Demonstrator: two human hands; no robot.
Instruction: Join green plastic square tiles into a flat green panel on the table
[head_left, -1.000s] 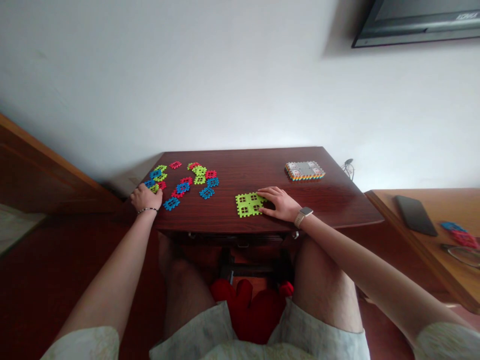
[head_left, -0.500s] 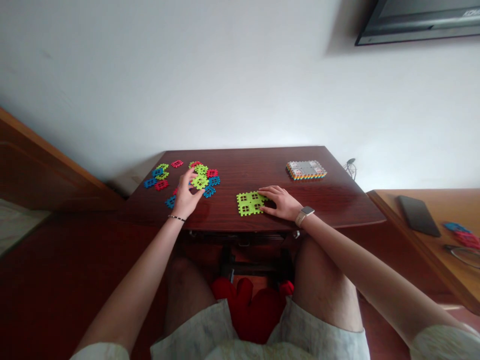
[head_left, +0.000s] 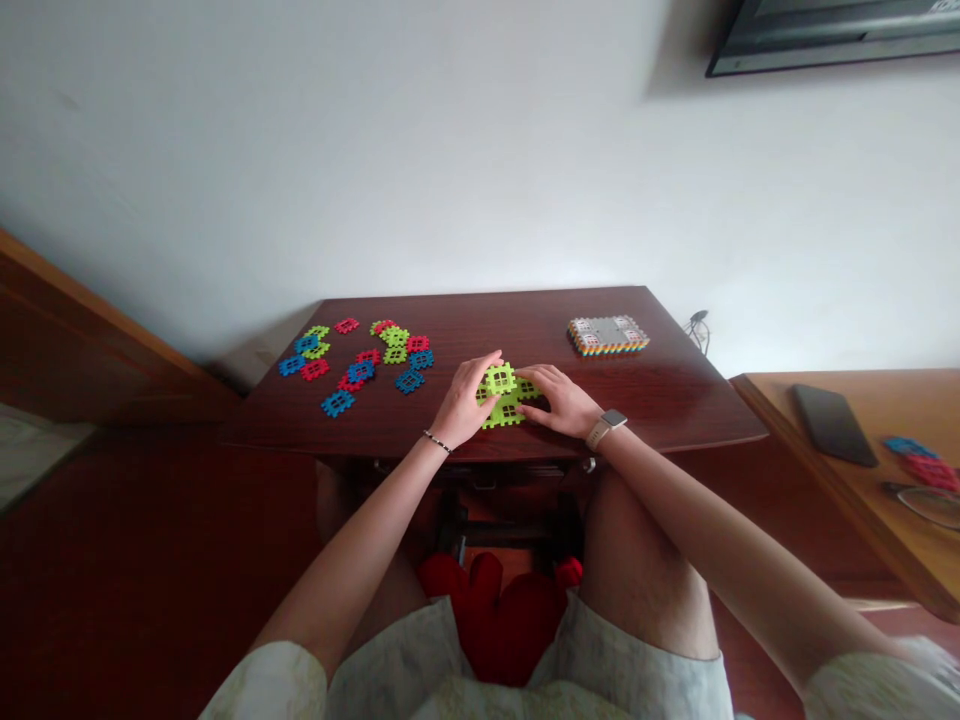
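Observation:
Between thumb and fingers of my left hand [head_left: 463, 403], a small bright green window-shaped plastic tile [head_left: 500, 379] is gripped. It is over the far left part of a larger green panel [head_left: 510, 414], which is made of joined tiles of the same kind. I cannot tell whether the tile touches the panel. My right hand [head_left: 564, 401], with a watch on the wrist, grips the panel's right side, thumb and fingers apart along it. Both hands hide parts of the panel.
Loose red, blue and green tiles [head_left: 361, 371] lie scattered on the left of the dark wooden table [head_left: 487, 325]. At the back right sits a thick block of stacked tile panels [head_left: 607, 335]. A side desk [head_left: 817, 480] holds a dark flat device [head_left: 834, 425].
My left hand has moved right from the loose tiles to the panel, bringing a green tile with it. My right hand has stayed at the panel's right side.

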